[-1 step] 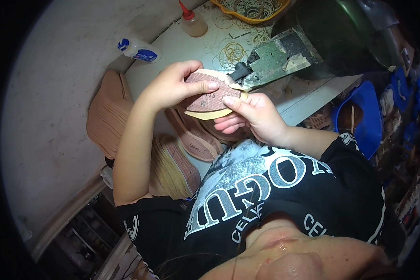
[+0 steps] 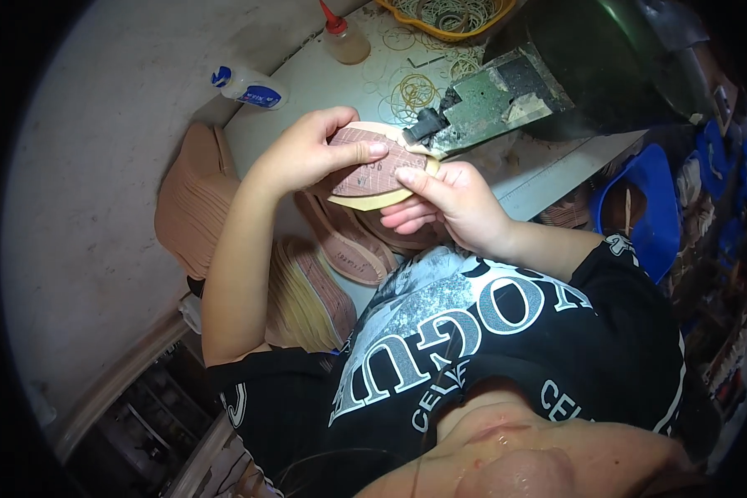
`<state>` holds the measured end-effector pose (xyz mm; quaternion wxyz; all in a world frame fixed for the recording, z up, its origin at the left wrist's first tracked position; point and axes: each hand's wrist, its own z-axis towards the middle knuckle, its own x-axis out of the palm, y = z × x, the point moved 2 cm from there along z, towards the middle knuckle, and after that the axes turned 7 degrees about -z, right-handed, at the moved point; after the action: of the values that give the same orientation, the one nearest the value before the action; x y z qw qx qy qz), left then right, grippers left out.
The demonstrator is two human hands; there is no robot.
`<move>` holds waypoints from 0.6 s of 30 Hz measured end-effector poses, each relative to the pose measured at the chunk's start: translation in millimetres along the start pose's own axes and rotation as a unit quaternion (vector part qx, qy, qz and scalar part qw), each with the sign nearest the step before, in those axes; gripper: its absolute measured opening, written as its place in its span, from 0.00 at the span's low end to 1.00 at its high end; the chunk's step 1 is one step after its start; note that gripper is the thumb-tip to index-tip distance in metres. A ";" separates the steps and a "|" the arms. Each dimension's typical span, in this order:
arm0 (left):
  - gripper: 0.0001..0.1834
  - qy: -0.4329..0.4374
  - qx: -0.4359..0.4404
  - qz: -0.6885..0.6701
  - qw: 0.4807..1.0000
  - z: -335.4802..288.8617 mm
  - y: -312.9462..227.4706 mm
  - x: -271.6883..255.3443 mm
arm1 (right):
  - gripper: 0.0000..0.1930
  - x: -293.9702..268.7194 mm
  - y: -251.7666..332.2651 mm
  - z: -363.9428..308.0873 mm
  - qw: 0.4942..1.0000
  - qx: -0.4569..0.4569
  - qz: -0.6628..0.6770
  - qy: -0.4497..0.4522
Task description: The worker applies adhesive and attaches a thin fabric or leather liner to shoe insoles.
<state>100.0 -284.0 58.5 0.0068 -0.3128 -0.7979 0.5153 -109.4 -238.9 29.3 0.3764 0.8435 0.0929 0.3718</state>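
At machine edge: left hand (image 2: 303,153), right hand (image 2: 452,203) fingers pinching insole (image 2: 365,170).

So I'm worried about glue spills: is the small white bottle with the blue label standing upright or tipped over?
Tipped over: the white bottle lies on its side at the table's edge, while the red-capped bottle stands upright.

Both hands, left (image 2: 307,149) and right (image 2: 452,207), gripping a pinkish shoe insole (image 2: 365,170) against the green machine (image 2: 490,104); rubber bands (image 2: 415,87) on the worktop (image 2: 324,83) just beside that machine

White bottle (image 2: 249,86), blue label, on table.
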 end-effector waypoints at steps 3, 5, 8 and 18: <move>0.20 -0.032 -0.050 -0.081 0.995 -9.4 7.6 10.3 | 0.21 -1.5 1.2 3.4 1.000 -0.015 0.004 0.013; 0.21 -0.042 -0.074 -0.119 0.989 -17.7 3.5 18.5 | 0.20 -3.3 1.3 2.5 1.000 -0.022 0.001 0.021; 0.23 -0.060 -0.111 -0.180 0.976 -25.5 5.1 29.8 | 0.17 -10.3 0.5 2.9 0.998 -0.044 -0.035 0.026; 0.32 -0.242 -0.192 -0.183 0.933 -51.1 -16.0 72.0 | 0.18 -13.5 5.0 3.5 0.992 -0.092 -0.085 0.035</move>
<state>51.3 -210.1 73.3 -0.1527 -0.0220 -0.9027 0.4017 -117.0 -250.3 23.8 0.4789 0.7810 0.1429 0.3744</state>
